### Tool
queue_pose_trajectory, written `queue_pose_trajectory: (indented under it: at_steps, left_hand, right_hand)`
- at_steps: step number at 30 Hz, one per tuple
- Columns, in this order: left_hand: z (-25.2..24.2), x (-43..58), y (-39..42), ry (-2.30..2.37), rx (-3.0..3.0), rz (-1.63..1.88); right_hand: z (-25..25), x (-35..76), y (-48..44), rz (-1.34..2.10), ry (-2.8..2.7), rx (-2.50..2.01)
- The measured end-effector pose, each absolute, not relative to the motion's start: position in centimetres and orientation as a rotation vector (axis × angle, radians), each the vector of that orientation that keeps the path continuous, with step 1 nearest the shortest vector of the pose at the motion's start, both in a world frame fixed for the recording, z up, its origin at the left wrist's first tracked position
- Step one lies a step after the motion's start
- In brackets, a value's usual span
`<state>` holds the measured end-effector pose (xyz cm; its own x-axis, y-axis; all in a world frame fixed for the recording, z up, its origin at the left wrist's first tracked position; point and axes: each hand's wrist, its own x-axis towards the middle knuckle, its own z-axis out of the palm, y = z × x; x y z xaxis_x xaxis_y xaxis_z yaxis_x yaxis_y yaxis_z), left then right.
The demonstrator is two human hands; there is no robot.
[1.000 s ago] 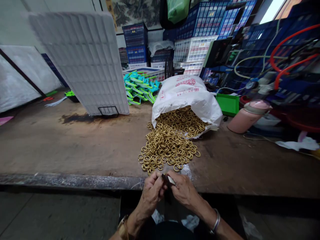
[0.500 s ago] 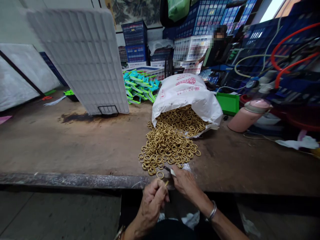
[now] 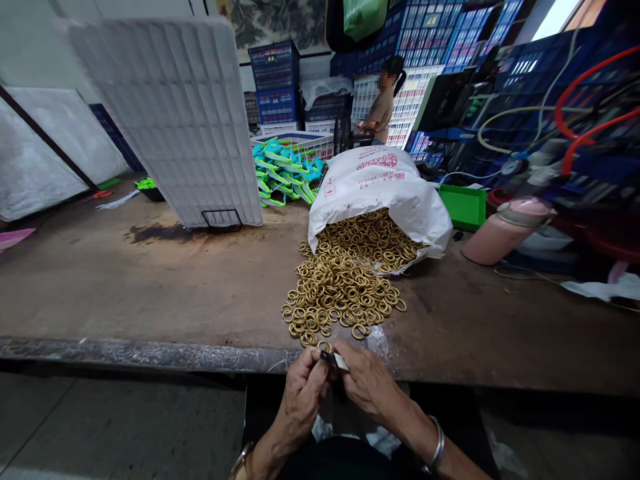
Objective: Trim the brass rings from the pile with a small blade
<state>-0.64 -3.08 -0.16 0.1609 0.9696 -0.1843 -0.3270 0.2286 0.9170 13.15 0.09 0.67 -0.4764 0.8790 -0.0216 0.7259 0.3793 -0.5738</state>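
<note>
My left hand (image 3: 301,393) is closed in a pinch at the table's front edge. The gold ring that showed between its fingers half a second ago is now mostly hidden. My right hand (image 3: 367,377) grips a small knife-like tool (image 3: 341,362) with a pale handle and a dark tip, which meets the left fingertips. One loose gold ring (image 3: 325,346) lies just beyond the hands. Farther back, a heap of gold rings (image 3: 345,290) spills from the mouth of a white woven sack (image 3: 375,183) lying on its side.
The brown table (image 3: 150,293) carries an upright white ribbed panel (image 3: 170,120) at left. Green and turquoise plastic pieces (image 3: 285,170) lie behind the sack. A green tray (image 3: 463,207) and a pink bottle (image 3: 507,230) stand right. A person (image 3: 381,107) is near stacked crates (image 3: 274,83).
My right hand has brought the tool left and down from the heap's edge to the left fingertips. The background person has moved left and is more plainly seen. The view has shifted slightly.
</note>
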Motion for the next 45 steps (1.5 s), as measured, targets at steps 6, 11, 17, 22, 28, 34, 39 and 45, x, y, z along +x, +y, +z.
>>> queue_pose_trajectory:
  at_steps: [6,11,17,22,28,34,39,45]
  left_hand:
    - [-0.6,-0.7,-3.0,0.989,0.898,1.120]
    - [-0.4,-0.9,-3.4,1.028,0.875,1.089]
    - [0.7,-1.6,-4.4,0.926,0.721,1.008]
    - [0.1,-2.6,-3.7,0.918,0.481,1.115]
    - [-0.4,-3.5,-3.5,0.765,0.302,1.137]
    - [-1.0,-3.7,-3.1,0.780,0.180,1.129]
    - [-1.0,-2.8,-2.3,0.908,0.448,1.183]
    - [-1.1,-1.7,-1.7,1.080,1.017,1.178]
  right_hand:
    - [0.5,13.0,-0.1,0.679,-2.410,-1.437]
    - [-0.2,13.1,0.3,0.621,-2.432,-1.526]
    - [-1.5,14.3,1.6,0.459,-2.378,-1.773]
    - [-1.1,12.9,1.3,0.445,-2.329,-1.718]
    - [-0.8,10.8,1.3,0.399,-2.325,-1.798]
    - [-1.2,10.8,1.7,0.442,-2.328,-1.833]
    - [-0.7,11.9,2.1,0.770,-2.164,-1.654]
    - [0.1,12.6,2.2,1.423,-1.665,-1.365]
